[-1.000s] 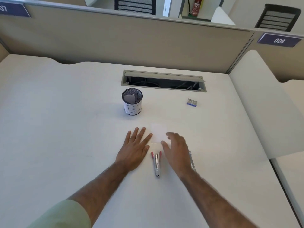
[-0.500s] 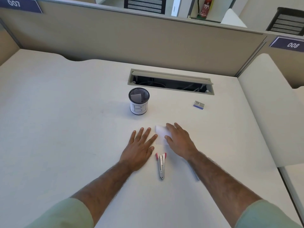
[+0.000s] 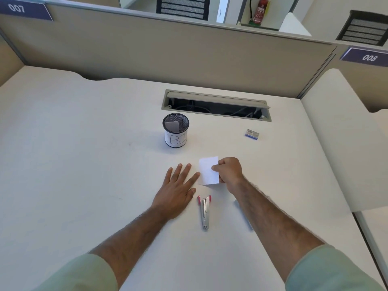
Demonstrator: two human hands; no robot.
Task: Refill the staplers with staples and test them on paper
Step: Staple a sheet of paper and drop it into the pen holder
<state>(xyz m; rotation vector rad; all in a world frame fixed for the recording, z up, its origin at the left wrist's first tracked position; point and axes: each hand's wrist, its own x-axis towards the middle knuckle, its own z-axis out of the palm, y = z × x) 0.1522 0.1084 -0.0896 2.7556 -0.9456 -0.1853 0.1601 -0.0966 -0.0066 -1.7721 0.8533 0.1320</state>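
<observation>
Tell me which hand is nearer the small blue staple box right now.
Right. The right hand, pinching the paper slip, is on the near side of the staple box and a little to its left; the left hand lies flat on the desk, farther left.

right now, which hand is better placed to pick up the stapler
Probably left: the left hand lies flat and empty beside the stapler, while the right hand is pinching the paper slip.

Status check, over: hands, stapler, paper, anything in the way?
Left hand flat on desk, fingers straight. Right hand pinches paper slip. Stapler lies untouched between the forearms. Nothing blocking it; staple box far right.
</observation>
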